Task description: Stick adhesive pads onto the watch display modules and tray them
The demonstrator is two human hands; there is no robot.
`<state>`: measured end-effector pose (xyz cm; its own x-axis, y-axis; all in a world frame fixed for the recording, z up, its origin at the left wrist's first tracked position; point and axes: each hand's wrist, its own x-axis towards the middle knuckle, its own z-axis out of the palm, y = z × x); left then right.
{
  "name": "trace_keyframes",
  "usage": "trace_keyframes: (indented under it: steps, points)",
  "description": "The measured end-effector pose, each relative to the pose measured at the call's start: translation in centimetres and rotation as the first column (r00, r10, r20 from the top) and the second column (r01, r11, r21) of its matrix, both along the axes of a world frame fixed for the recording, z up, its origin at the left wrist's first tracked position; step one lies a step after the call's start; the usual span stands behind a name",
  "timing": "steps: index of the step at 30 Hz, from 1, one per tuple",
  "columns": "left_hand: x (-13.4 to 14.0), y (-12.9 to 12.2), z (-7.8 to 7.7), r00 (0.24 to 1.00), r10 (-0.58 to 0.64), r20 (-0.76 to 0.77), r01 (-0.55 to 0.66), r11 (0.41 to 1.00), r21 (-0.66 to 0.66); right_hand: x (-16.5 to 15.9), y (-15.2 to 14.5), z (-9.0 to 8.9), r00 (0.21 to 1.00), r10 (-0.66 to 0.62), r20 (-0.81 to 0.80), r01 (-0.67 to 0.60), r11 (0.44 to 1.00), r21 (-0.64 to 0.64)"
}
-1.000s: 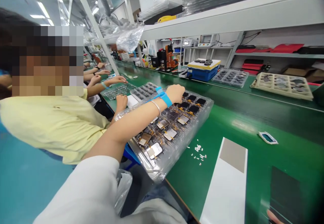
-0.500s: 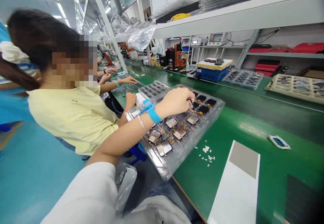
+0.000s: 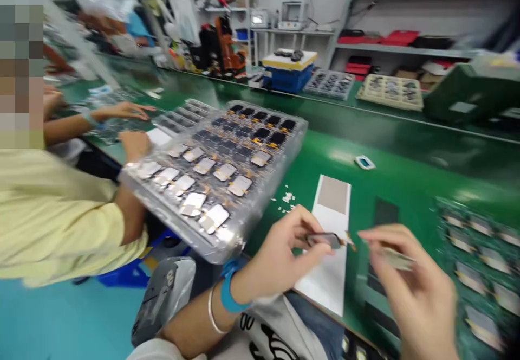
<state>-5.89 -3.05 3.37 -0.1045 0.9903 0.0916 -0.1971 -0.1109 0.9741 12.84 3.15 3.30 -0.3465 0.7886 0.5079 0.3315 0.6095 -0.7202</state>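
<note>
My left hand, with a blue band at the wrist, pinches a small display module by its edges. A short amber flex cable sticks out from its right side. Facing it across a small gap, my right hand has its fingers curled together around a small pale flat piece, blurred and partly hidden by the fingers. Beneath the module lies a white strip with a grey panel at its far end. Left of it, a clear plastic tray holds rows of similar modules, some dark-faced, some silvery.
Small white scraps lie beside the tray. A white-rimmed piece rests on the green bench. At right is a green tray of silvery modules. A co-worker in a yellow sleeve sits close on the left.
My left hand has left the tray and come back right over the white strip with a module. My right hand has come into view. The camera has turned right.
</note>
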Motion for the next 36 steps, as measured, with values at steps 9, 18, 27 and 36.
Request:
trace_keyframes:
  steps: [9, 18, 27, 36]
  points:
    - [-0.2, 2.7, -3.2, 0.989, -0.124, 0.081, 0.133, 0.984, -0.115, -3.2, 0.8, -2.1, 1.000, 0.016, 0.015, -0.016, 0.999, 0.052]
    - [-0.4, 3.0, -4.3, 0.996, -0.080, -0.026, 0.077, 0.994, -0.083, -3.3, 0.7, -2.5, 0.979, -0.084, 0.184, 0.010, 0.929, 0.369]
    - [-0.6, 2.7, -4.6, 0.986, -0.025, -0.165, 0.027, 1.000, 0.010, -3.2, 0.5, -3.2, 0.954, -0.064, 0.294, -0.043, 0.938, 0.345]
    - [-0.6, 2.2, -4.9, 0.981, 0.004, -0.196, -0.002, 1.000, 0.011, -4.7, 4.2, -1.3, 0.985, 0.072, 0.154, -0.050, 0.988, -0.144]
